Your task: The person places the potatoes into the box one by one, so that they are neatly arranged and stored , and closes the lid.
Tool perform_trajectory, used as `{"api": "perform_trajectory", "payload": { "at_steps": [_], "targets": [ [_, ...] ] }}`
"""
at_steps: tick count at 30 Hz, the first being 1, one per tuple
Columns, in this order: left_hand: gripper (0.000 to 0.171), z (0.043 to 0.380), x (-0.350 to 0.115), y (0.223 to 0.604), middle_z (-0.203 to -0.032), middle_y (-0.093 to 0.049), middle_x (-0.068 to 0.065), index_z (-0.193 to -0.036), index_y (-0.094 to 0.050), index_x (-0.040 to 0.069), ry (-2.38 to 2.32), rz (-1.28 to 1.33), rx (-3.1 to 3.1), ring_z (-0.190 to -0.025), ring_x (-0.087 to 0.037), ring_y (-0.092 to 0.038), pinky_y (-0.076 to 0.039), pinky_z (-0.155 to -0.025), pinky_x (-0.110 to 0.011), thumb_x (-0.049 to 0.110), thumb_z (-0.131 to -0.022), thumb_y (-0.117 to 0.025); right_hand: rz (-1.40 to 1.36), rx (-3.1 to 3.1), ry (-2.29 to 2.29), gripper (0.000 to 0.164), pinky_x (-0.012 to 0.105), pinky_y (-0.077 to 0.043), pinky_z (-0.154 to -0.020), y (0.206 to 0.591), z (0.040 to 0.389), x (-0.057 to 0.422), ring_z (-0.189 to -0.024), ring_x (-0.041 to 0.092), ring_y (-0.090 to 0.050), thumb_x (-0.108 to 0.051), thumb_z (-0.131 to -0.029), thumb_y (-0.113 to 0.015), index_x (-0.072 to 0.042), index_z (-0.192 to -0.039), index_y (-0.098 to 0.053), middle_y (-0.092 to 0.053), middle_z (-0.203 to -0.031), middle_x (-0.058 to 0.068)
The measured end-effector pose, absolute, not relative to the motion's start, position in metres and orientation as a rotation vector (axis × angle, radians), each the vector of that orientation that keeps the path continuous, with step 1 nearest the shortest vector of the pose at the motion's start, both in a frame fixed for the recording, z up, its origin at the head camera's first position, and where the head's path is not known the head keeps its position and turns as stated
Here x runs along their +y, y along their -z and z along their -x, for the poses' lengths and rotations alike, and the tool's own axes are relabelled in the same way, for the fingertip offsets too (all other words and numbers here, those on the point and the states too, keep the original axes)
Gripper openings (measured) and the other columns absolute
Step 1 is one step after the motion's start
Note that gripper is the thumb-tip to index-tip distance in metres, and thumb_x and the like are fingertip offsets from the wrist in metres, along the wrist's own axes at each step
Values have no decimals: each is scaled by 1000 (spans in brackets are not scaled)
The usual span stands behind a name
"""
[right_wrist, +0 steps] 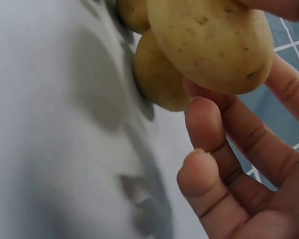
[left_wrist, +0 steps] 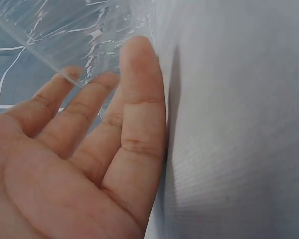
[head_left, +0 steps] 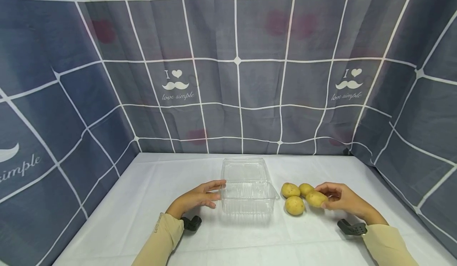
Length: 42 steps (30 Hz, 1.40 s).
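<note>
A clear plastic clamshell box (head_left: 248, 197) stands on the table with its lid (head_left: 244, 170) laid back. At its left side is my left hand (head_left: 199, 196), fingers loosely extended, the fingertips touching the rim. In the left wrist view the fingers (left_wrist: 139, 99) reach up to the clear plastic wall (left_wrist: 65, 35). My right hand (head_left: 344, 199) holds a yellow potato (head_left: 316, 199) between thumb and fingers. In the right wrist view that potato (right_wrist: 214, 45) appears raised off the cloth. Three more potatoes (head_left: 294, 205) lie together between the box and this hand.
White cloth covers the table (head_left: 200, 242). A dark checked curtain (head_left: 214, 79) hangs at the back and both sides. Each wrist wears a black camera mount; one (head_left: 192, 223) is on the left wrist, another (head_left: 351, 228) on the right.
</note>
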<state>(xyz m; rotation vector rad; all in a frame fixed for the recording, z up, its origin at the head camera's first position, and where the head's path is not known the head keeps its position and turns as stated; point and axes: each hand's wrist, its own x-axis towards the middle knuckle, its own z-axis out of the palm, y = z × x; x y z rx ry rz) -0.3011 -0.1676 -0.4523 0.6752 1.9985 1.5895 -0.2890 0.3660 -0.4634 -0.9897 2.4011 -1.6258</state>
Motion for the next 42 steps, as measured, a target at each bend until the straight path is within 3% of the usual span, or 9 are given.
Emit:
{"api": "perform_trajectory", "payload": {
  "at_steps": [6, 14, 20, 30, 42],
  "targets": [
    [92, 302, -168, 455, -172, -27, -30, -168, -28, -3, -1576, -692, 2000, -148, -50, -44, -57, -100, -44, 38, -100, -74, 1010, 2459, 1645, 38, 23, -57, -80, 456, 287, 359, -100, 7, -69, 15, -91, -74, 12, -127, -66, -75, -116, -9],
    [94, 304, -169, 458, -174, -23, -30, -168, -27, -4, -1575, -710, 1982, -147, -51, -45, -57, -102, -46, 34, -98, -78, 1025, 2464, 1670, 38, 22, -60, -83, 450, 286, 352, -100, 8, -71, 15, -92, -74, 15, -128, -64, -74, -118, -9],
    [97, 304, -169, 457, -174, -22, -30, -169, -28, -3, -1558, -735, 2010, -152, -58, -35, -49, -114, -54, 27, -95, -84, 1030, 2480, 1663, 38, 22, -61, -82, 447, 286, 345, -99, 8, -71, 14, -91, -75, 15, -127, -65, -74, -119, -10],
    [102, 304, -167, 455, -176, -17, -29, -170, -22, -2, -1563, -739, 1992, -153, -55, -37, -36, -122, -66, 12, -93, -87, 1036, 2497, 1649, 36, 21, -59, -84, 443, 288, 335, -100, 7, -70, 13, -91, -76, 14, -126, -66, -74, -118, -10],
    [102, 302, -163, 454, -178, -18, -22, -170, -23, -1, -1574, -714, 2030, -156, -50, -36, -28, -125, -67, 6, -91, -87, 1045, 2508, 1629, 36, 22, -60, -83, 440, 291, 322, -100, 8, -71, 11, -92, -77, 12, -126, -67, -74, -118, -10]
  ]
}}
